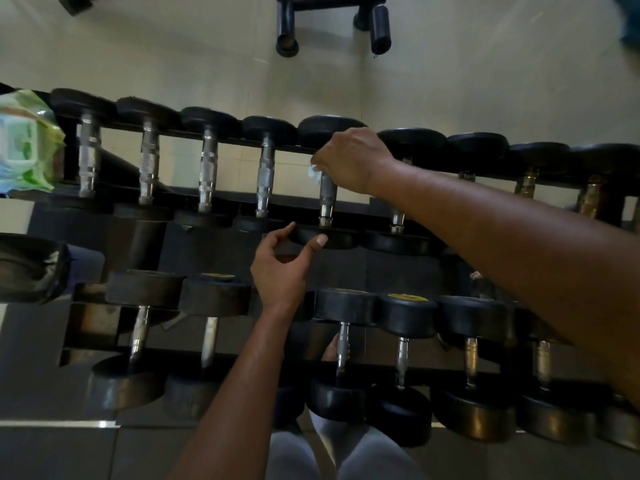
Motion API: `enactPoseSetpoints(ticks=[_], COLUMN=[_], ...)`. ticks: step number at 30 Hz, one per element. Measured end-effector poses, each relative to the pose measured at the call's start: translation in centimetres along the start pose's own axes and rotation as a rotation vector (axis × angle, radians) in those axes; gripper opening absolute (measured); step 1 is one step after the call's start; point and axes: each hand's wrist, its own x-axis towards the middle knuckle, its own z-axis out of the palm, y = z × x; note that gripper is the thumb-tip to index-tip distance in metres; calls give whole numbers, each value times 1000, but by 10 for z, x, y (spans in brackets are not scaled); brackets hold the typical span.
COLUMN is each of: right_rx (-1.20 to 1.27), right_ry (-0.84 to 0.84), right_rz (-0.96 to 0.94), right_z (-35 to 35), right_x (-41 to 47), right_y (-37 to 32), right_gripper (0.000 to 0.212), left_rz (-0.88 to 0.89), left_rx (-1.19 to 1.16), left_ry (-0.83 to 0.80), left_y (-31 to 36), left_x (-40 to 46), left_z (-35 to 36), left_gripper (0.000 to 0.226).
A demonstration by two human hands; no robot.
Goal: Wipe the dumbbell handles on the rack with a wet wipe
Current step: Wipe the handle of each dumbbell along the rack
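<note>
Dim, murky foreground against a brighter pale floor [450,74]; wide-angle bending and soft blur toward edges.

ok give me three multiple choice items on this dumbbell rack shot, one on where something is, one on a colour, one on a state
1. Where does the wet wipe pack sit?
A. at the left end of the upper row
B. on the floor by the feet
C. at the right end of the lower row

2. What colour are the dumbbell heads?
A. red
B. black
C. white

3. What is the right hand doing?
A. hanging idle
B. gripping a wipe round a dumbbell handle
C. lifting the pack

Key: 1 A, the green pack lies beside the first upper dumbbell. 2 B, every head is black. 3 B, white wipe shows under its fingers on the handle, while the left hand touches that dumbbell's near head.
</note>
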Motion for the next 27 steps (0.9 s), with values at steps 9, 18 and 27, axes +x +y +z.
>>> enactPoseSetpoints(ticks=[9,18,27], right_rx=[84,264,693], right_ry=[-318,-466,-295], right_rz=[-133,-74,188], right_z=[-4,13,29], right_x=[1,-9,-40], right_y=[-5,-18,-25], right_gripper=[28,26,12], left_rz=[34,38,93], left_rx=[-12,36,161], left_ry=[-34,-67,-161], left_y=[-3,-1,5], left_x=[2,8,15], left_z=[-1,-6,-22], left_gripper=[55,47,44])
